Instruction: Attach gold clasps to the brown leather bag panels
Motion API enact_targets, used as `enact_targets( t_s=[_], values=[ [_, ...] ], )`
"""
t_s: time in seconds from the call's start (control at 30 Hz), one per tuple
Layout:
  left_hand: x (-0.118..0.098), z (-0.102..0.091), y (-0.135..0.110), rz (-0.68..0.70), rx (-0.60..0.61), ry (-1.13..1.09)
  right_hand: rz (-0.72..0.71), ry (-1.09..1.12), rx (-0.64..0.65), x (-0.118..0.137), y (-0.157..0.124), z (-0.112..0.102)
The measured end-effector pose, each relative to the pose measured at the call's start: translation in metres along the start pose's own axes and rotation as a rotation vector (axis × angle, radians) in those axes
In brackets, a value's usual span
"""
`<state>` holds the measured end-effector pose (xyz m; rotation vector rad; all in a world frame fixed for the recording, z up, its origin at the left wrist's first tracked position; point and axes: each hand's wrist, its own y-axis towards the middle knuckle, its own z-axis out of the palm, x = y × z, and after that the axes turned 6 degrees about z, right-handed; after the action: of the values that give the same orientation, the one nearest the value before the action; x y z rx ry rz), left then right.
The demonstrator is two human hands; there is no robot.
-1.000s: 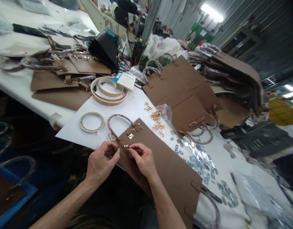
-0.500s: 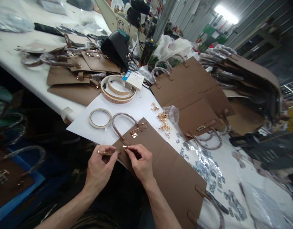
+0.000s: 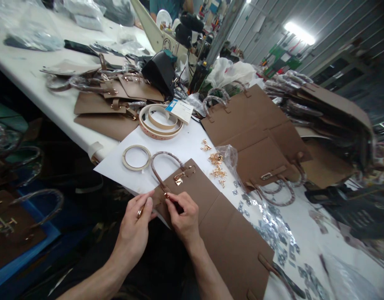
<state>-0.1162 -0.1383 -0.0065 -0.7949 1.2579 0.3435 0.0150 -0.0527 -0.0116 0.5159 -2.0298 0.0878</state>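
Observation:
A flat brown handbag panel lies over the table's near edge, a plastic-wrapped handle curving from its far end. At that end's left corner my left hand is closed, with the gold end of a narrow brown strap showing between its fingers; most of the strap is hidden. My right hand pinches a small gold fitting against the panel at the handle's base. Beyond it, a gold clasp sits on the panel near the handle's other base.
Small gold fittings lie in a pile behind the panel, and flat metal plates are scattered to the right. A tape roll and coiled strips lie at the left. Another opened brown bag lies beyond; a person is at the back.
My left hand has turned and drawn its fingers in, hiding most of the strap. My right hand stays at the handle's base. The whole view has shifted slightly.

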Motion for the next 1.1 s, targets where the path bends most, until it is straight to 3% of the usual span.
enact_targets(
  t_s=[0.1, 0.17, 0.3, 0.47, 0.67, 0.9, 1.1],
  values=[
    [0.002, -0.011, 0.007, 0.065, 0.053, 0.111, -0.003, -0.001, -0.003, -0.001, -0.001, 0.000],
    [-0.002, -0.012, 0.007, 0.007, 0.072, 0.015, -0.010, 0.000, 0.008, -0.001, -0.002, 0.000],
    [-0.020, -0.002, -0.001, -0.162, -0.018, -0.207, -0.004, 0.017, 0.021, 0.000, -0.002, -0.001],
    [-0.030, 0.002, 0.001, -0.241, -0.049, -0.282, -0.021, 0.054, 0.019, 0.001, -0.001, -0.002],
    [-0.033, -0.003, 0.030, -0.153, 0.210, 0.042, -0.057, 0.045, 0.049, 0.001, 0.001, -0.001],
    [-0.025, -0.006, 0.047, -0.127, 0.223, 0.147, -0.067, 0.025, 0.043, 0.000, 0.002, -0.001],
    [-0.026, -0.009, 0.038, 0.136, 0.268, 0.408, -0.093, 0.006, 0.054, 0.000, 0.001, 0.002]
  ],
)
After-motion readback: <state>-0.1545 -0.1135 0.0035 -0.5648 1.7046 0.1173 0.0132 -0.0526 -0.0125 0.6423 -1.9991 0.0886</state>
